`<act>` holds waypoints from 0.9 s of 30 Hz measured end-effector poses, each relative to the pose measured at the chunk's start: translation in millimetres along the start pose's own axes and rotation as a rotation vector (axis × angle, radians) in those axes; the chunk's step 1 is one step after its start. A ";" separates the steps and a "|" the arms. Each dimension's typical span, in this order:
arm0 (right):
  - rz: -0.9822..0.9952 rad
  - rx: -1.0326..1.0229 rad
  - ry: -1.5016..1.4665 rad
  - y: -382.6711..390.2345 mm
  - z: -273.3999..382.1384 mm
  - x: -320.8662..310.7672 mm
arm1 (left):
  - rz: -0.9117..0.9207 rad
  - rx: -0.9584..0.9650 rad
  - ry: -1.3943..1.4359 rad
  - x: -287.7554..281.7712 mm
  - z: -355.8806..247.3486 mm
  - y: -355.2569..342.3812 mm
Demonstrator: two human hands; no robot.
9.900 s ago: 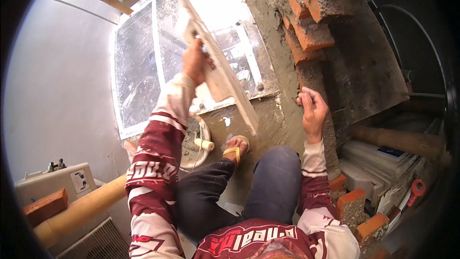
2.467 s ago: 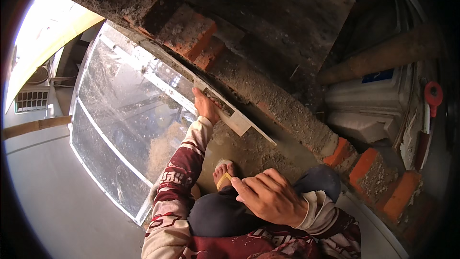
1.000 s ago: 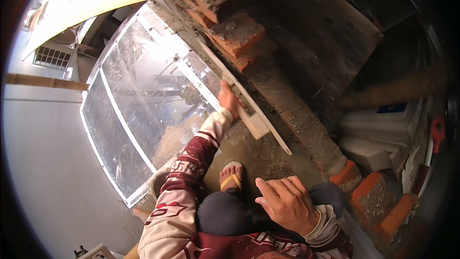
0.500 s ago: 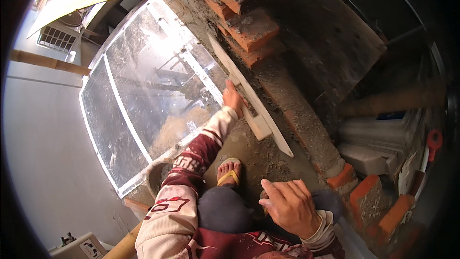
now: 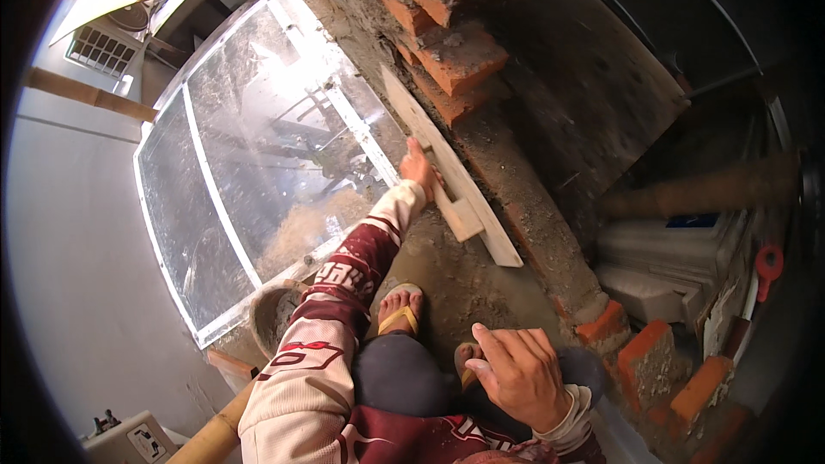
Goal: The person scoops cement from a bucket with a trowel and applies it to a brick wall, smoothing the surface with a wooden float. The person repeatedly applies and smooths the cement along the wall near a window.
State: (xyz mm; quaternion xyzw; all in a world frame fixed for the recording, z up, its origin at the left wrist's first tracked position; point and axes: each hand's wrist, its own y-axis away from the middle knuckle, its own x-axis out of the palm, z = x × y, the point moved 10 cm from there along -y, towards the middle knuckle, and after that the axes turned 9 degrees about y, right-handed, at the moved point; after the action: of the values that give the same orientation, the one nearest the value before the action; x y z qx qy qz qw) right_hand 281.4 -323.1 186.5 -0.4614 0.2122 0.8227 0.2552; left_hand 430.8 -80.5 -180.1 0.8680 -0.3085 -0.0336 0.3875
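My left hand (image 5: pixel 418 167) is closed round the handle of a long wooden plastering float (image 5: pixel 455 167). The float's pale blade slants along the mortar-coated face of a low brick wall (image 5: pixel 550 241), and its edge seems to touch the mortar. My left arm stretches forward in a maroon and cream sleeve. Close to my body, above my right knee, my right hand (image 5: pixel 522 378) has its thumb and forefinger apart and the other fingers loosely bent. Nothing shows in it, though its palm is hidden.
Left of the wall stands a white-framed clear panel (image 5: pixel 215 180). A mortar-smeared bucket (image 5: pixel 273 314) sits by my left arm. Broken orange bricks (image 5: pixel 644 352) jut out at right, and stepped bricks (image 5: pixel 464 60) rise ahead. Bamboo poles (image 5: pixel 90 96) cross the left side.
The float's near end has swung slightly up and right, with my left hand still on its handle. The view has shifted a little; my right hand stays almost in place.
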 end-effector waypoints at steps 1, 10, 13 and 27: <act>0.000 -0.004 -0.003 -1.4 1.0 0.2 | -0.020 0.004 -0.001 0.5 8.5 9.5; 0.053 -0.039 0.020 -20.6 9.3 7.4 | 0.060 -0.119 -0.003 8.0 108.2 143.7; 0.072 -0.022 0.001 -18.7 7.7 6.3 | 0.038 -0.073 0.000 2.2 102.6 150.3; 0.209 0.120 -0.189 -12.8 25.3 13.9 | -0.076 -0.024 0.065 -0.1 9.5 20.9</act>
State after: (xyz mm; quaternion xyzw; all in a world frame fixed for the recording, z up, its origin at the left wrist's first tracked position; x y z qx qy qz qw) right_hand 266.7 -295.2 185.2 -0.3414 0.2830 0.8704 0.2140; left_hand 417.3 -97.2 -172.2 0.8750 -0.2621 -0.0236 0.4064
